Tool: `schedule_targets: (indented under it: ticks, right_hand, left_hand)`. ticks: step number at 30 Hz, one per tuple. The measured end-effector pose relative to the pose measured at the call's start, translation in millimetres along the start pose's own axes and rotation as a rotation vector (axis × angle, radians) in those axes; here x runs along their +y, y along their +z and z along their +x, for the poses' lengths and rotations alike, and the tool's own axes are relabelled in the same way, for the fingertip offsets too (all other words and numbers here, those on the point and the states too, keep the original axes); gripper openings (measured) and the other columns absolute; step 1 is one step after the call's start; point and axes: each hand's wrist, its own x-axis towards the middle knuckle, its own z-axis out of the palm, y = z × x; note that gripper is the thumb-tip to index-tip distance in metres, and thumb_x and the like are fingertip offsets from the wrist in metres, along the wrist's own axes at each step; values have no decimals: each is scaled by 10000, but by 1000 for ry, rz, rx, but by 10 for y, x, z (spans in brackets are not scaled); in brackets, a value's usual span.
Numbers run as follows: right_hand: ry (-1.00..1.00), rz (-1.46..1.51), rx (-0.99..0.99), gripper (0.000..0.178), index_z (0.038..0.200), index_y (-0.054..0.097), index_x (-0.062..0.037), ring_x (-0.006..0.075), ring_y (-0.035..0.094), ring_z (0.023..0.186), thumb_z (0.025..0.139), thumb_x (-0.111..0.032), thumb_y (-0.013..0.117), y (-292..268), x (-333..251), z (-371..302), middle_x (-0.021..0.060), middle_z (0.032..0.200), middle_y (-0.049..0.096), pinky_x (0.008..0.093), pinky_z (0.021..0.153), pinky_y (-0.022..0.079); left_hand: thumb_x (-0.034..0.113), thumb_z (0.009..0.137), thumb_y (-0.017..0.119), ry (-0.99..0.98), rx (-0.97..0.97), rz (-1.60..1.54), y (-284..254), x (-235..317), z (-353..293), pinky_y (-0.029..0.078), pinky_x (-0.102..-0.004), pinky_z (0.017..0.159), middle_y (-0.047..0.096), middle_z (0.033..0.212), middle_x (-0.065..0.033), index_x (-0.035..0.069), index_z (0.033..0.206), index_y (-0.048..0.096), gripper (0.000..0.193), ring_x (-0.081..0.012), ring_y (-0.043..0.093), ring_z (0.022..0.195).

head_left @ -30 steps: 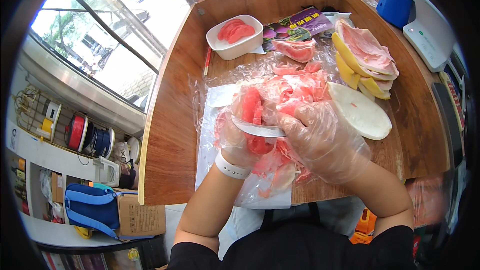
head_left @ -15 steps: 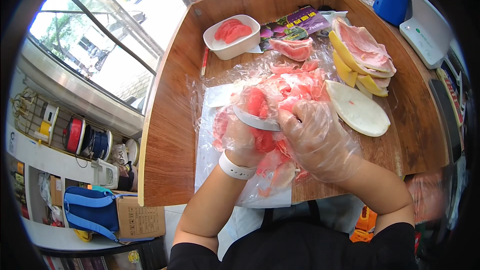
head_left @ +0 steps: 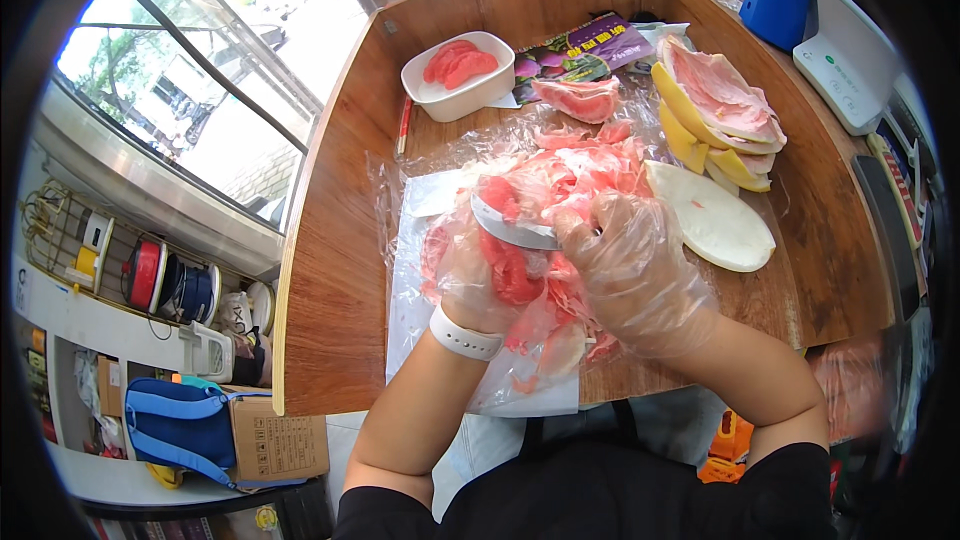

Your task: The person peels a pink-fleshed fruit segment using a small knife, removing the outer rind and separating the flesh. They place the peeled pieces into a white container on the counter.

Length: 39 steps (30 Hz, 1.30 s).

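My left hand [head_left: 466,278], in a clear plastic glove and with a white band at the wrist, is closed around a peeled red pomelo segment [head_left: 513,278]. My right hand [head_left: 632,250], gloved too, grips a knife whose handle is hidden in the fist. Its curved silver blade [head_left: 515,230] lies across the segment. Below and behind both hands spreads a heap of pink pomelo membrane scraps [head_left: 590,172] on clear plastic film and a white sheet [head_left: 405,325]. An unpeeled-membrane pomelo wedge [head_left: 578,100] rests beyond the heap.
A white tub [head_left: 460,98] with peeled segments stands far left on the wooden table [head_left: 335,290]. Yellow pomelo rinds [head_left: 715,125] are stacked far right, beside a pale oval rind piece [head_left: 712,218]. A purple printed bag [head_left: 600,45] lies at the back. Raised wooden sides border the table.
The knife blade has slid up along the pomelo segment and tilts more steeply. More red flesh shows below it. Both hands stay in nearly the same place.
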Motion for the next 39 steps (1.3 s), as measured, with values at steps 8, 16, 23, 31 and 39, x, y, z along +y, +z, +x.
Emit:
schedule_targets:
  ticks: [8,16,23,31,39]
  right_hand:
    - [3,2,86,449,1208,521,-127,231,494,722,759,-142,538,88,48,15,85,820,479,371,635,391]
    - [126,228,134,224,1007,576,-57,269,539,724,786,-75,541,131,201,59,113,840,525,382,634,430]
    - [622,1185,164,177,866,546,-14,113,430,532,905,-187,542,120,276,83,51,592,460,281,504,395]
    - [514,1187,-195,247,764,556,-24,113,438,547,926,-205,514,-72,224,84,59,590,487,303,518,407]
    - [630,1339,-477,248,894,594,-40,140,541,666,937,-256,481,-128,235,118,84,706,565,302,633,454]
  left_hand:
    - [351,900,481,56,136,206,84,-64,5,443,-247,497,565,885,-63,68,952,494,288,-155,530,641]
    - [310,930,440,-9,-25,7,-166,-25,28,360,-240,444,493,787,-32,95,951,480,220,-137,437,546]
    - [277,942,452,253,206,819,-116,-109,-38,463,-245,635,534,895,-26,85,1064,489,231,-140,528,752]
    - [291,928,482,200,46,951,-338,-43,-92,507,-270,664,590,987,-64,58,1140,509,316,-166,598,801]
    - [276,922,476,492,-81,1820,-489,25,-75,504,-287,682,600,981,-61,65,1128,513,298,-173,600,817]
